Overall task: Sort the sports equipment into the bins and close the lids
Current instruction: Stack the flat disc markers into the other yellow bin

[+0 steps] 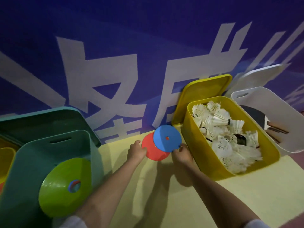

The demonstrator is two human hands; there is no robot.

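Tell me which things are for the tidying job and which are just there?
For the job: red disc, blue disc, both held by the left hand and right hand; green disc in the teal bin; shuttlecocks in the yellow bin; white bin.

Just there: blue banner, yellow floor mat.

two bare forearms run up from the bottom edge; each ends in a bare hand, the left hand (136, 151) and the right hand (183, 155); no rings, watch or gloves show on either; a pale, whitish sleeve edge shows at the bottom of each arm, near the frame's lower border; the sleeves look short, their cloth blurred.
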